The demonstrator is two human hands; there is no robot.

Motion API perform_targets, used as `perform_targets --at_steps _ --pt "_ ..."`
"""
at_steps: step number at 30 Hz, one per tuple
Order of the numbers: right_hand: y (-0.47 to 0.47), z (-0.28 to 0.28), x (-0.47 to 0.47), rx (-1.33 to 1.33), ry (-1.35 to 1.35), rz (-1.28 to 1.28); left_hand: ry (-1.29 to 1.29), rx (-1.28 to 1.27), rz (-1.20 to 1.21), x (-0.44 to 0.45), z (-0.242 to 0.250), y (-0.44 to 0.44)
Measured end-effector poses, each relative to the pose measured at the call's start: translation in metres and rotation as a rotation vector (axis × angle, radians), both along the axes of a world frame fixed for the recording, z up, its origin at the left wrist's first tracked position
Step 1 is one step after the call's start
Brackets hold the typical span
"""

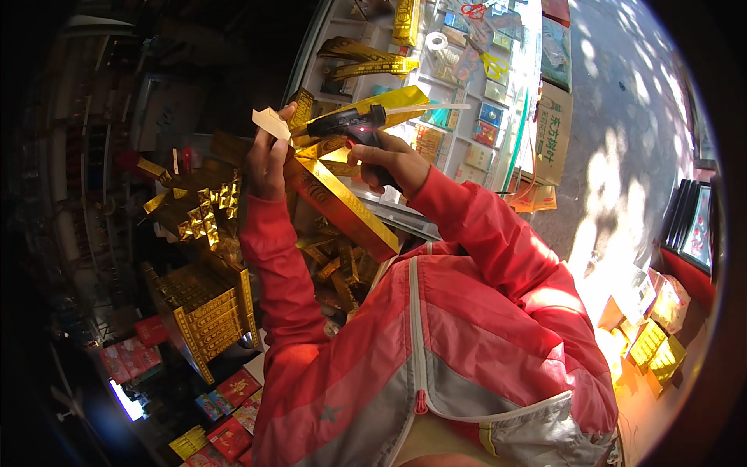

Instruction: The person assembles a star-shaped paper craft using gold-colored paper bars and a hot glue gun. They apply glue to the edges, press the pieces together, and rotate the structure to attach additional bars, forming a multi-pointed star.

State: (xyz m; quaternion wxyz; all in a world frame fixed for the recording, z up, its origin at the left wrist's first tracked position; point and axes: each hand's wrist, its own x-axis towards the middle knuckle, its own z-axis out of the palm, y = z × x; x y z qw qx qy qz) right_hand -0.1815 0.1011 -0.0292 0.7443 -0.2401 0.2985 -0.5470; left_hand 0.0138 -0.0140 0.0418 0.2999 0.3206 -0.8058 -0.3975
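My right hand (pixel 388 160) grips a black hot glue gun (pixel 344 122) by its handle, with a pale glue stick (pixel 435 107) jutting from its rear and a small red light showing. The gun's nozzle end lies beside my left hand (pixel 269 157), which pinches a folded cream-coloured piece of paper or card (pixel 271 124) between fingers and thumb. Beneath both hands is a long gold foil-paper piece (pixel 344 204), shaped like a box and printed with patterns. Other gold strips (pixel 402 99) fan out behind the gun. Where the nozzle tip touches is hard to tell.
A glass display case (pixel 461 140) with small boxes stands ahead, carrying yellow-handled scissors (pixel 493 65), red-handled scissors (pixel 475 10), a tape roll (pixel 436 41) and gold strips (pixel 373 64). A stacked gold paper structure (pixel 204 315) is at the lower left. A cardboard box (pixel 551 134) stands right of the case.
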Motion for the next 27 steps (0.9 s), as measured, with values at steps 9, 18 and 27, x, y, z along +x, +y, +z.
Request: perform_targets --at_steps 9,18,27 --pt "0.008 0.003 0.009 -0.017 -0.012 -0.062 0.029 -0.019 0.023 0.003 0.001 0.005" --pt "-0.010 0.005 0.002 -0.005 0.017 -0.080 0.003 -0.147 -0.072 0.007 -0.006 0.000" --pt "0.005 0.015 0.000 -0.018 0.026 -0.064 0.133 -0.160 -0.038 -0.001 -0.013 0.002"
